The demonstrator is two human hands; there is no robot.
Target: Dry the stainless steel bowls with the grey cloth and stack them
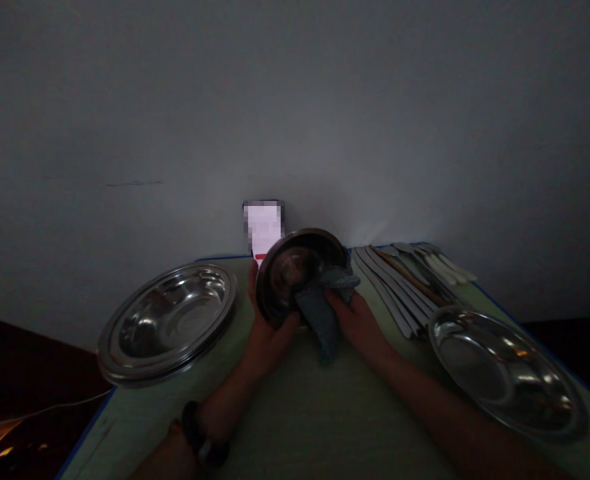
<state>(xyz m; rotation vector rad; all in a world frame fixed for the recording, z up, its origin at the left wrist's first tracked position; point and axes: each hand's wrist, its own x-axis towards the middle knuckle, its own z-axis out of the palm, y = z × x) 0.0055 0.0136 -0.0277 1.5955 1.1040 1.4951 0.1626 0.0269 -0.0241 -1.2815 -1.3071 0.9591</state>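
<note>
Grips a metal bowl by its lower left side with the left hand, tilted up over the table in front of a lit phone — and clasps a grey cloth in the right hand, against the bowl's right side. Keeps stacked metal dishes to the left, and to the right a row of cutlery — with a single metal dish just beside it, nearer.
</note>
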